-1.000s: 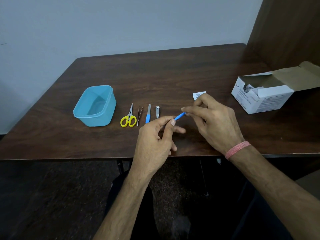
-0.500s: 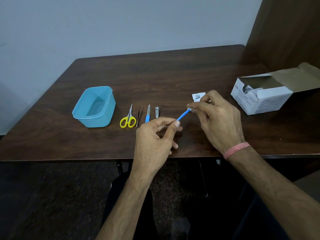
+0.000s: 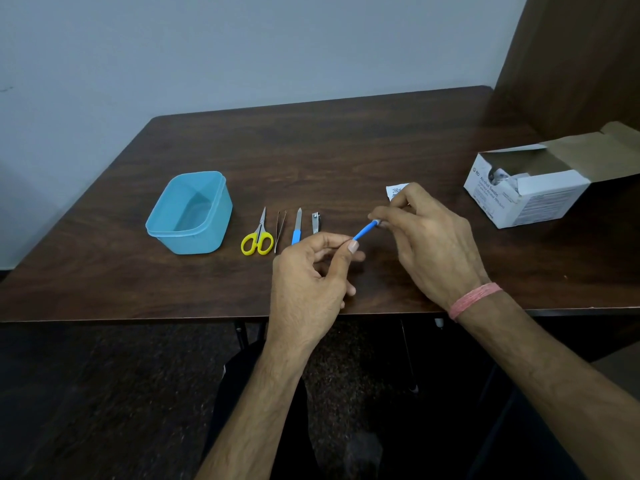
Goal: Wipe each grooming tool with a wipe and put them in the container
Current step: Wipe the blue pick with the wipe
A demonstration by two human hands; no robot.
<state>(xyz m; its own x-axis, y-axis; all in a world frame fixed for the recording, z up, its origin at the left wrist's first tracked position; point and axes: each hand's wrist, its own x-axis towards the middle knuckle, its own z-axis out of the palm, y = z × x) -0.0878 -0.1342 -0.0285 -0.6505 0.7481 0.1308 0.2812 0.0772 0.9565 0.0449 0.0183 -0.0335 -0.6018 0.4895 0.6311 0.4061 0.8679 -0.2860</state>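
The left hand (image 3: 311, 271) pinches the lower end of a thin blue-handled tool (image 3: 363, 232) between thumb and forefinger, and the tool slants up and to the right from that pinch into the right hand (image 3: 429, 237), whose fingertips are closed round its upper end; something pale shows at that end, too small to tell whether it is the wipe or the tool's metal tip. The tool is held above the dark wooden table (image 3: 346, 150), well to the right of the blue container (image 3: 190, 213), which stands open. Between the container and the hands lie, in a row going right from the container, yellow-handled scissors (image 3: 258, 237), tweezers (image 3: 280, 230), a blue-handled nail file (image 3: 297, 226) and a nail clipper (image 3: 316, 222). A torn white wipe packet (image 3: 394, 190) lies just behind the right hand, and far right of the container sits an open box of alcohol swabs (image 3: 526, 188)
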